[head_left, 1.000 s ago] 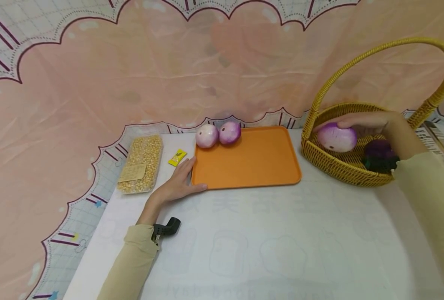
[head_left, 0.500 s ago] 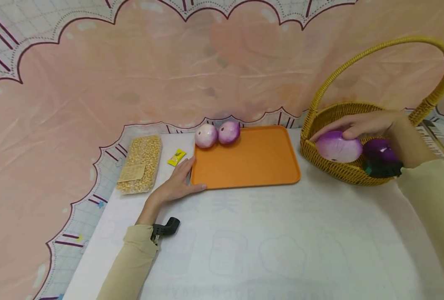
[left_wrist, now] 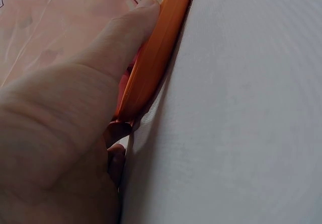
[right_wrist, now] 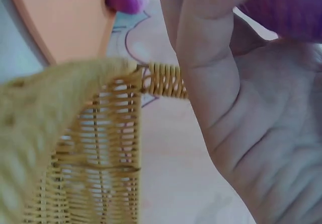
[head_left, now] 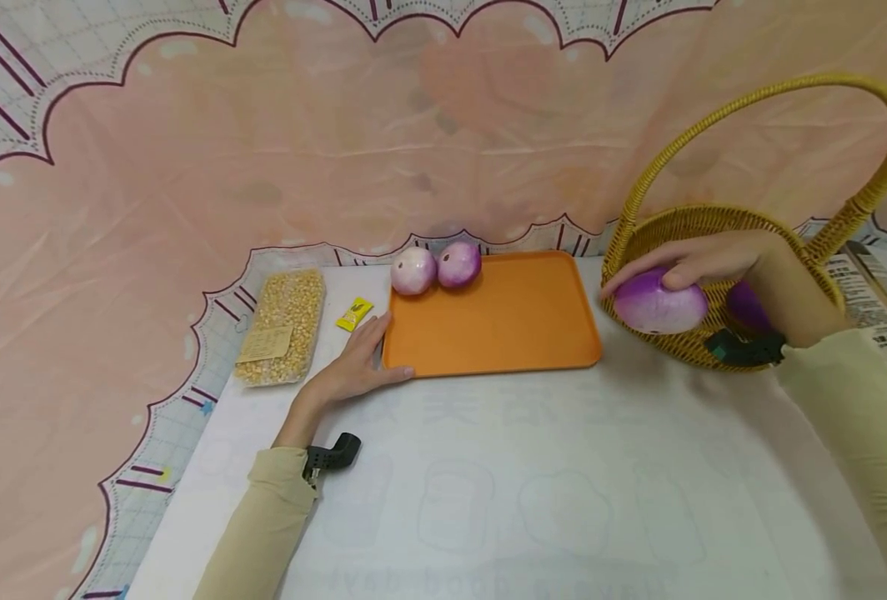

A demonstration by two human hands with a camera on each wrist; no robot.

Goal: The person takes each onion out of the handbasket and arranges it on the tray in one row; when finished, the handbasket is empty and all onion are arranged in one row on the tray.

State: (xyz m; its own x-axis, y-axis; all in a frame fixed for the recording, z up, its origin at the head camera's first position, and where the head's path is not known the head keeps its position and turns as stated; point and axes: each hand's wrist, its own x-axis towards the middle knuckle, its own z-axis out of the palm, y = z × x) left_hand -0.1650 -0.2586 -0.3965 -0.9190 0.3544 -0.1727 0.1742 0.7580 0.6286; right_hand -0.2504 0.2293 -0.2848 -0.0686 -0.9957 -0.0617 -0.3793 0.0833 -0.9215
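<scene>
In the head view, my right hand (head_left: 721, 260) grips a purple-and-white onion (head_left: 661, 304) from above, over the left rim of a woven basket (head_left: 714, 212). The same onion (right_wrist: 289, 7) shows at the top of the right wrist view, against the palm. Another purple rounded item (head_left: 747, 306) sits in the basket, partly covered by my wrist. My left hand (head_left: 349, 367) rests at the near-left corner of an orange tray (head_left: 503, 333), thumb along the front edge and fingers along the left side. Two onions (head_left: 413, 272) lie side by side at the tray's back left.
Left of the tray lie a bag of corn kernels (head_left: 282, 325) with a paper label and a small yellow packet (head_left: 355, 314). The basket's tall handle (head_left: 774, 87) arches above my right hand. Printed paper (head_left: 882, 308) lies behind my right sleeve. A patterned cloth (head_left: 443, 150) hangs behind.
My right hand first lowers the onion in the basket, then lifts it leftward to the basket's rim. The left hand, tray and its two onions stay in place.
</scene>
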